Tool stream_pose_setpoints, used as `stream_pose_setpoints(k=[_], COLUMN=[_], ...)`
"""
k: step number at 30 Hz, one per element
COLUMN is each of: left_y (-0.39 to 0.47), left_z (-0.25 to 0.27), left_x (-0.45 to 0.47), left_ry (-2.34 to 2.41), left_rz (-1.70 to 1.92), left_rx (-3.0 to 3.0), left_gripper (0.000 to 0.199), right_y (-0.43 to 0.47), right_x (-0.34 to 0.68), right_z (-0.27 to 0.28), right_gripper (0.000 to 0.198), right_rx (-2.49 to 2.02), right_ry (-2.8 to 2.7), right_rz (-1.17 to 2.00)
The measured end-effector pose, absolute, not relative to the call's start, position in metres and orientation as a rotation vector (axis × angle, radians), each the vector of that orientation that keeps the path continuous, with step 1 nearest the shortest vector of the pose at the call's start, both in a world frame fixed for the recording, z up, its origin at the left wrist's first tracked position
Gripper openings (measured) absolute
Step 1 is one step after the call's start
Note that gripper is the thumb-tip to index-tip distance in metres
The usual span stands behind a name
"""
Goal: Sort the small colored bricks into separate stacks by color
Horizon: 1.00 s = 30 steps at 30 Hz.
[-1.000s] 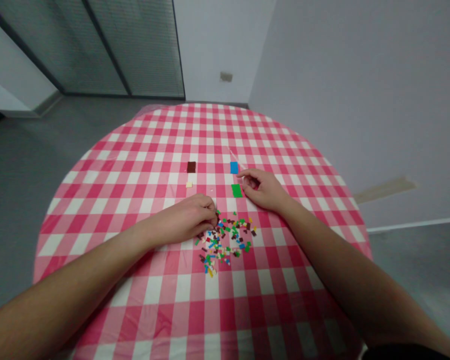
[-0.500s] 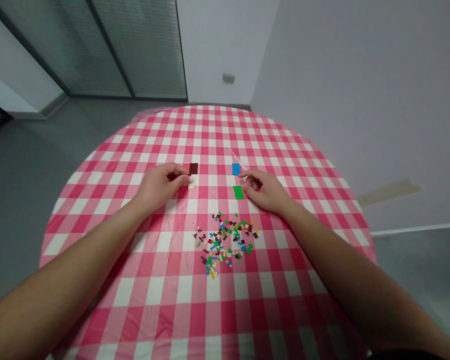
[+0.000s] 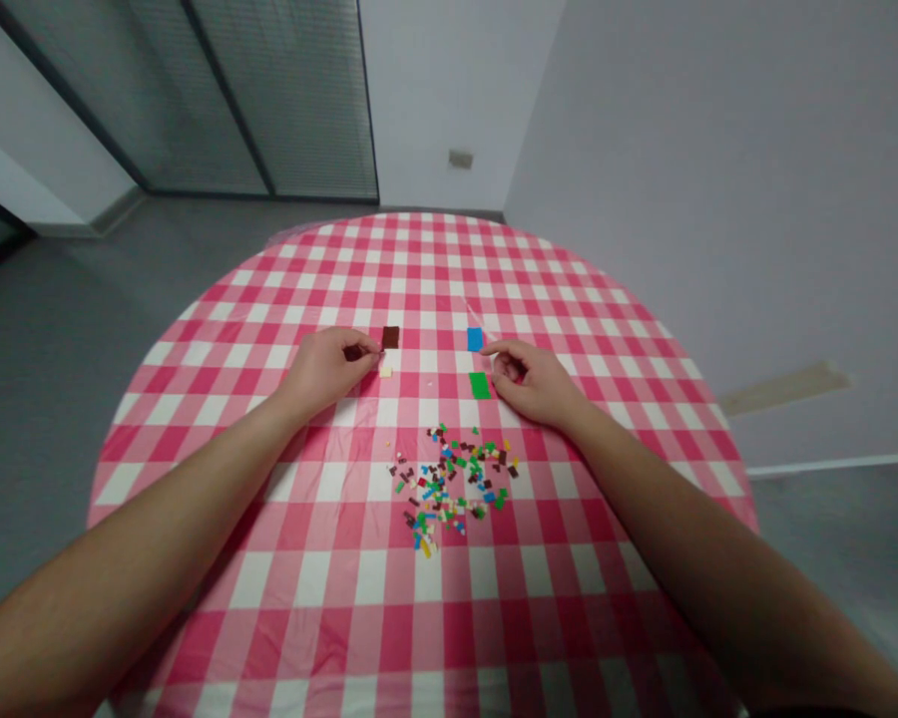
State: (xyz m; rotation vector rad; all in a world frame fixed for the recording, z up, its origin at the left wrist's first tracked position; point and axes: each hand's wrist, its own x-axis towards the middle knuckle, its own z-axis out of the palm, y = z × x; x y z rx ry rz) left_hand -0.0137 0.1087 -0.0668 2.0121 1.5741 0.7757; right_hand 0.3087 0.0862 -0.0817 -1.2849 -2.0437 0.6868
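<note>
My left hand [image 3: 330, 361] is closed in a pinch, thumb and index finger meeting beside the lower left corner of a dark brown building-block plate [image 3: 390, 337]. Whatever lies between these fingertips is too small to make out. Just below them is a small cream plate [image 3: 387, 373]. On the other side, my right hand [image 3: 537, 381] rests with thumb and index finger apart. Its index fingertip is at the lower right corner of a blue plate [image 3: 474, 339], and its thumb is by the right edge of a green plate [image 3: 480, 386].
Many tiny building bricks [image 3: 449, 484] in several colours lie in a loose pile nearer to me. A round table [image 3: 314, 598] with a red-and-white checked cloth carries everything. Behind it are a white wall [image 3: 441, 90] and a glass partition [image 3: 306, 100].
My left thumb has moved up from beside the cream plate to meet the index finger. My right hand keeps its place by the blue and green plates. The view has shifted slightly.
</note>
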Motion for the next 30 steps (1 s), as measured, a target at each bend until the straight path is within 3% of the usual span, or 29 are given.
stream_pose_setpoints(k=[30], left_y=[0.1098], left_z=[-0.0640], left_x=[-0.0064], left_ry=[1.606], left_rz=[0.798], left_rx=[2.067], left_gripper=[0.010], right_y=[0.0859], right_x=[0.3069], right_z=[-0.0813], right_gripper=[0.038], right_rx=[-1.303], right_ry=[-2.046], right_rz=[0.678])
